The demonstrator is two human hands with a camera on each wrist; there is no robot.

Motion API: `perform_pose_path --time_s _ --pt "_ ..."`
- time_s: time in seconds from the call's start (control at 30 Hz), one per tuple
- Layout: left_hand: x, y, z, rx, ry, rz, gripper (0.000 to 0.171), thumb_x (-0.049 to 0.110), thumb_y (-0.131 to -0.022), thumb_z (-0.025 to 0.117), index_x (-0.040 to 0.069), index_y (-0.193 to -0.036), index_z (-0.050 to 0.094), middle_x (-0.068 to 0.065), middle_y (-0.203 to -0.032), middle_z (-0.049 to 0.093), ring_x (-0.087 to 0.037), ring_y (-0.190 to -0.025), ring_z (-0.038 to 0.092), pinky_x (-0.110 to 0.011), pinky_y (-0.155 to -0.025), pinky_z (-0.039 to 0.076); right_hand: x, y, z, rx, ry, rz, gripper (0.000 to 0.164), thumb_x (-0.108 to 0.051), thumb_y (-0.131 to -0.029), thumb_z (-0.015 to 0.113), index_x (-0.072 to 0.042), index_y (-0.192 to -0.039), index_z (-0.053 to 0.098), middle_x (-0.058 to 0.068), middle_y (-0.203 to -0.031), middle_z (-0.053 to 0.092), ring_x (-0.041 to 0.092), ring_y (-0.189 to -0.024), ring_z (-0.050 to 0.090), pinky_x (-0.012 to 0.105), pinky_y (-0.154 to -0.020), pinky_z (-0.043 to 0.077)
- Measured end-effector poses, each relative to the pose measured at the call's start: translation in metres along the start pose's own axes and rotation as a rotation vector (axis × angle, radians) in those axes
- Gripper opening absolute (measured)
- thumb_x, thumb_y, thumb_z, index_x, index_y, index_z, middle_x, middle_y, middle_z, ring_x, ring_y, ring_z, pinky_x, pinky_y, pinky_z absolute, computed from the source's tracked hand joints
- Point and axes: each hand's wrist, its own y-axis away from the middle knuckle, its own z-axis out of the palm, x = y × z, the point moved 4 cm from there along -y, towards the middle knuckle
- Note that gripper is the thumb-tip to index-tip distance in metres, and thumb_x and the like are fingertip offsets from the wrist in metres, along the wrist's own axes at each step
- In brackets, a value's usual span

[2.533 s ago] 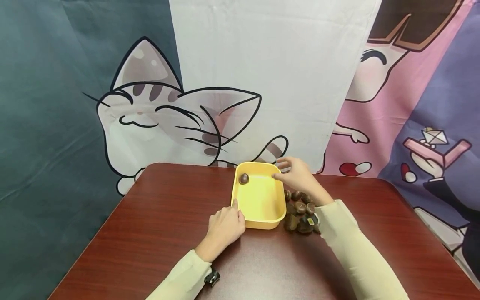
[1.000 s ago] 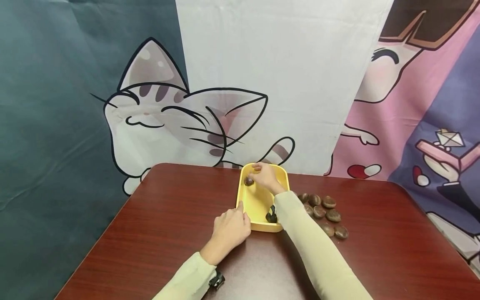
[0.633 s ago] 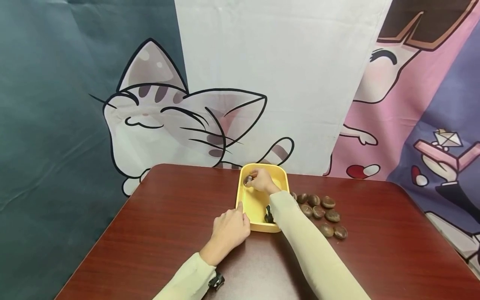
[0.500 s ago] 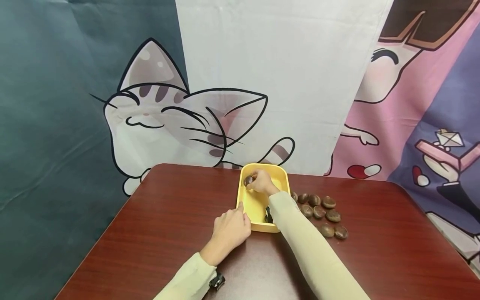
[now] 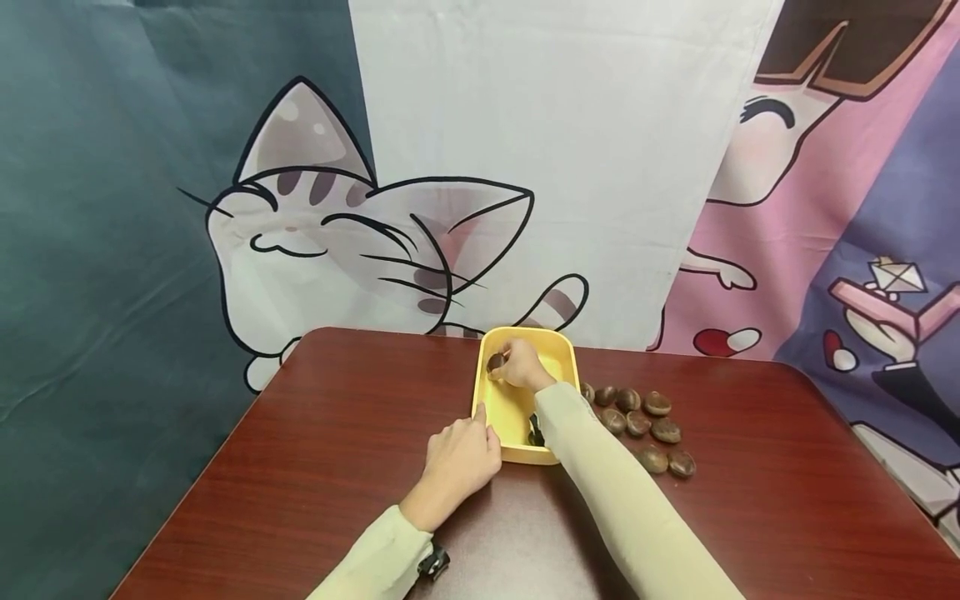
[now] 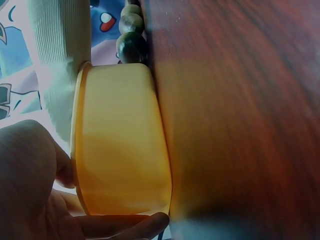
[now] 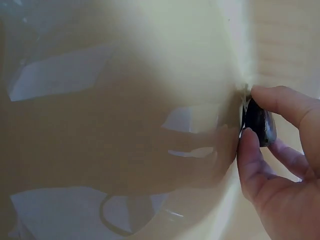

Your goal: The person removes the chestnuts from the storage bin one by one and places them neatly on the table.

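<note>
My left hand (image 5: pixel 459 454) holds the near left corner of a yellow plastic tray (image 5: pixel 525 455), one finger reaching onto its rim. In the left wrist view, the thumb is at the rim and the other fingers lie along the outer wall (image 6: pixel 120 140). Inside the tray, my right hand (image 5: pixel 521 367) pinches a dark brown chestnut (image 5: pixel 496 363) near the far left corner. Seen from the right wrist, the chestnut (image 7: pixel 261 125) sits between thumb and fingertips, close to the glossy tray floor (image 7: pixel 125 145).
Several loose chestnuts (image 5: pixel 637 423) lie on the reddish-brown wooden table (image 5: pixel 337 433), right of the tray; the right sleeve (image 5: pixel 600 467) partly covers that group. A cartoon-printed cloth (image 5: pixel 600 167) hangs behind the table's far edge.
My right hand has moved left from the tray's right rim into its far left part and taken hold of the chestnut there. My left hand stays at the tray's corner.
</note>
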Motion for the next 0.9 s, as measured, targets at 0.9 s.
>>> perform_pose_path --time_s 0.9 --pt "0.001 0.000 -0.001 -0.025 0.012 0.010 0.048 0.027 -0.097 0.047 0.000 -0.135 0.059 -0.013 -0.099 0.073 -0.031 -0.076 0.070 -0.047 -0.056 0.050 -0.022 0.044 -0.084 0.025 -0.038 -0.169 0.047 -0.027 -0.075 0.084 -0.001 -0.111 0.071 0.017 -0.101 0.073 0.030 -0.091 0.070 0.041 -0.075 0.056"
